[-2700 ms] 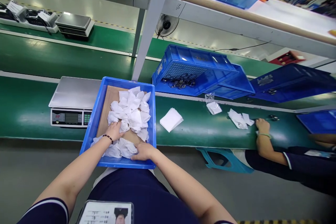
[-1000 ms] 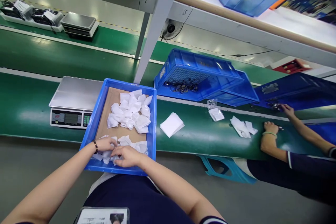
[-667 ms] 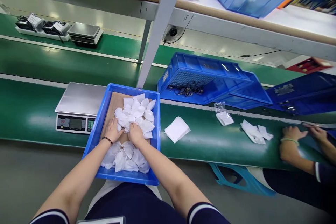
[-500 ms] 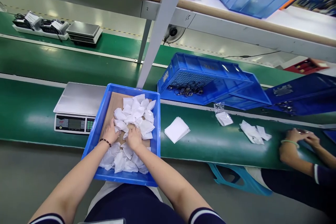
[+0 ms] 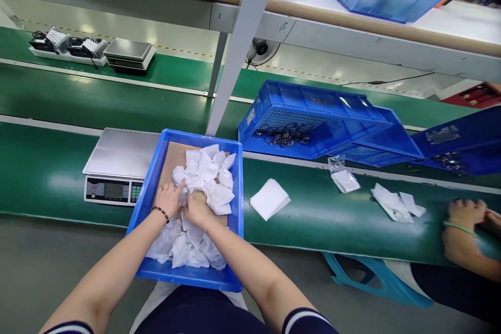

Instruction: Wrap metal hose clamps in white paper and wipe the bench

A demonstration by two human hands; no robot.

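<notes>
A blue plastic tray (image 5: 239, 209) sits in front of me, lined with brown cardboard (image 5: 169, 163). Crumpled white paper packets (image 5: 205, 169) lie in its far part, and more packets (image 5: 183, 245) fill the near end. My left hand (image 5: 169, 202) is over the middle of the tray, its fingers bent around a small white packet (image 5: 182, 196). From the other side my right hand (image 5: 198, 211) meets the same packet with thumb and fingers pinched together. The packet is partly hidden by the fingers.
A digital scale (image 5: 125, 154) stands left of the tray on the green bench. To the right lie a stack of white sheets (image 5: 270, 199), a bagged white stack (image 5: 345, 181) and loose white papers (image 5: 395, 203). Blue bins (image 5: 313, 115) holding small dark parts stand behind. A co-worker's hands (image 5: 465, 214) are at right.
Both hands have drawn closer together around the small packet, and my left index finger now stretches forward. The whole view has shifted slightly; the co-worker's hands appear further right.
</notes>
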